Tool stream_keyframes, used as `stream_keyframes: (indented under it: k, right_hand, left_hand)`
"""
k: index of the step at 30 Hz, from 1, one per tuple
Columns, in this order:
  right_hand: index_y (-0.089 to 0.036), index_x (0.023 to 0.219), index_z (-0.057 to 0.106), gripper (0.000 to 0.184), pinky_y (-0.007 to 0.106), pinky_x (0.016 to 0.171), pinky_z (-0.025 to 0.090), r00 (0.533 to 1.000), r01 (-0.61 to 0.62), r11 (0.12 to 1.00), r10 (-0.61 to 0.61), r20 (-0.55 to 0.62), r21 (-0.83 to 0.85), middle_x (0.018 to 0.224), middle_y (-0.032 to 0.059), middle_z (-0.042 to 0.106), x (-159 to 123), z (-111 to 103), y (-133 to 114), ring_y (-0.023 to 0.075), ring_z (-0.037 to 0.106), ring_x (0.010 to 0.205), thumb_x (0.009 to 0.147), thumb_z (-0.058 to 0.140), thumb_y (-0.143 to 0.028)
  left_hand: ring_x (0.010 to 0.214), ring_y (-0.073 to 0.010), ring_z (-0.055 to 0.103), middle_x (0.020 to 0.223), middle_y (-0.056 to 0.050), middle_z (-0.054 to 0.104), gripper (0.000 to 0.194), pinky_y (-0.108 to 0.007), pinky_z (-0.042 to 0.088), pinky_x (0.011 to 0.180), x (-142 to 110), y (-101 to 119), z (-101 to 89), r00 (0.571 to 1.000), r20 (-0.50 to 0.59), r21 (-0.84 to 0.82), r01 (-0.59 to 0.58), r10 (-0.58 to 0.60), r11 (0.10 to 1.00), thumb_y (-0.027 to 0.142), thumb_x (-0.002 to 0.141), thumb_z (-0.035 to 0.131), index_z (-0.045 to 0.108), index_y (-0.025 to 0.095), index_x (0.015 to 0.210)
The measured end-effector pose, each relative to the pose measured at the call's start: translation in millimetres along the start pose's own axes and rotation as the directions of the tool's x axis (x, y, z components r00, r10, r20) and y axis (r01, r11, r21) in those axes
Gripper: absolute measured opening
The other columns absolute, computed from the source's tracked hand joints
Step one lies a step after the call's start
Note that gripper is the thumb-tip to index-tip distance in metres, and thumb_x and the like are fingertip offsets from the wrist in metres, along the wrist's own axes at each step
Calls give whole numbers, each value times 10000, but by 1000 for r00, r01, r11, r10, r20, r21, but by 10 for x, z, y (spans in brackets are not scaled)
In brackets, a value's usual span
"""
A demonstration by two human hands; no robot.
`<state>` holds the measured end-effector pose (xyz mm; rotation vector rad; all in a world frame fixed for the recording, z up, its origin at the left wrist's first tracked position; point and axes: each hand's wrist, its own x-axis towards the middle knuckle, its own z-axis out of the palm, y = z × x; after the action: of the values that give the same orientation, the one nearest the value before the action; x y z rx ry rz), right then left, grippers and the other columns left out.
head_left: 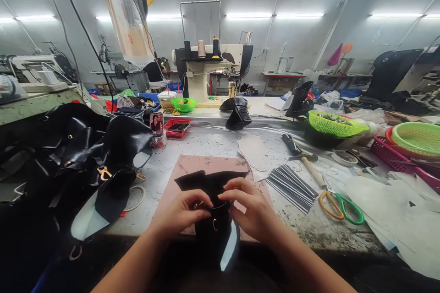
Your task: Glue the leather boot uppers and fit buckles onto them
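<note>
A black leather boot upper (210, 183) lies over the pink mat (192, 164) at the table's front edge, its lower part hanging toward me. My left hand (184, 210) pinches it from the left, thumb and forefinger together near a thin strap. From the right, my right hand (250, 208) grips the same upper with bent fingers close to my left fingertips. A small gold hook-shaped metal piece shows on the leather just below the fingers. What lies exactly between the fingertips is partly hidden. Pale lining shows at the lower right of the upper.
Black uppers with gold buckles (118, 146) are heaped on the left. Striped strips (292, 187), a hammer (312, 171) and scissors (340, 208) lie to the right, beside white sheets (381, 206). Behind stand a phone (156, 124), red tray (177, 128), green baskets and sewing machine (199, 68).
</note>
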<state>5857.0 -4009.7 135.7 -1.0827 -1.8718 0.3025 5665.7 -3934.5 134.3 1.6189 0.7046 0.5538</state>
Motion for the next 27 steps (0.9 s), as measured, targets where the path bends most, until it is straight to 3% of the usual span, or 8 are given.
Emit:
stream_keyframes:
  k: [6, 9, 11, 15, 18, 21, 24, 27]
  right_hand:
    - [-187, 813, 614, 65, 212, 589, 489, 951, -168, 966, 107, 290, 196, 803, 25, 587, -49, -87, -108, 111, 572, 671, 751, 632, -183]
    - [-173, 760, 623, 57, 188, 549, 462, 985, -60, 983, 30, 170, 175, 761, 28, 579, -50, 23, -88, 96, 558, 634, 794, 578, -165]
    - [-163, 730, 615, 111, 191, 500, 429, 995, 95, 995, -96, 39, 23, 698, 24, 569, -47, 110, -46, 91, 527, 572, 812, 541, -154]
    - [-168, 602, 522, 184, 231, 478, 373, 929, 288, 877, -353, -109, -385, 650, 33, 571, -31, 227, 40, 114, 473, 546, 768, 508, -91]
    - [-175, 608, 486, 158, 244, 511, 398, 910, 301, 840, -395, -127, -452, 808, 69, 603, -17, 262, 56, 126, 496, 599, 743, 492, -94]
    - [-183, 694, 488, 84, 240, 517, 417, 952, 247, 919, -289, -100, -306, 842, 69, 587, -10, 236, -3, 135, 520, 635, 708, 483, -100]
    - [-188, 781, 494, 147, 235, 497, 415, 1000, 17, 1000, -17, 23, 10, 791, 41, 542, -13, 130, -97, 125, 499, 605, 662, 479, -102]
    - [-190, 902, 536, 187, 239, 511, 437, 965, -252, 899, 207, 159, 357, 729, 9, 518, -29, 2, -135, 116, 504, 583, 729, 466, -187]
  left_hand:
    - [681, -122, 495, 701, 9, 574, 123, -249, 391, 668, 9, -28, -25, 1000, -21, -26, -11, 11, 1000, 199, 621, 666, 623, 163, 731]
    - [670, -116, 490, 699, 10, 573, 152, -245, 388, 663, 26, -15, -26, 999, 17, -72, -31, 32, 997, 223, 620, 691, 627, 163, 744]
    - [646, -109, 483, 680, 16, 562, 175, -241, 387, 646, 38, 7, -28, 999, 44, -114, -26, 31, 993, 248, 622, 708, 621, 161, 747]
    - [614, -100, 474, 641, 21, 546, 216, -230, 380, 612, 40, 61, -24, 998, 60, -138, -20, 28, 990, 283, 615, 735, 615, 150, 736]
    - [611, -97, 469, 641, 19, 545, 232, -221, 374, 591, 28, 76, -12, 998, 48, -145, -28, 35, 989, 295, 608, 746, 619, 144, 732]
    - [612, -96, 474, 647, 18, 542, 250, -215, 374, 577, 24, 47, -7, 998, 55, -160, -23, 32, 987, 313, 612, 746, 617, 141, 741]
    - [611, -99, 482, 656, 12, 545, 280, -217, 378, 569, 34, -7, -17, 999, 45, -163, -18, 26, 986, 343, 614, 746, 617, 140, 756]
    - [614, -100, 485, 656, 10, 555, 286, -219, 378, 571, 46, -37, -22, 999, 38, -166, -11, 17, 986, 351, 611, 749, 619, 142, 756]
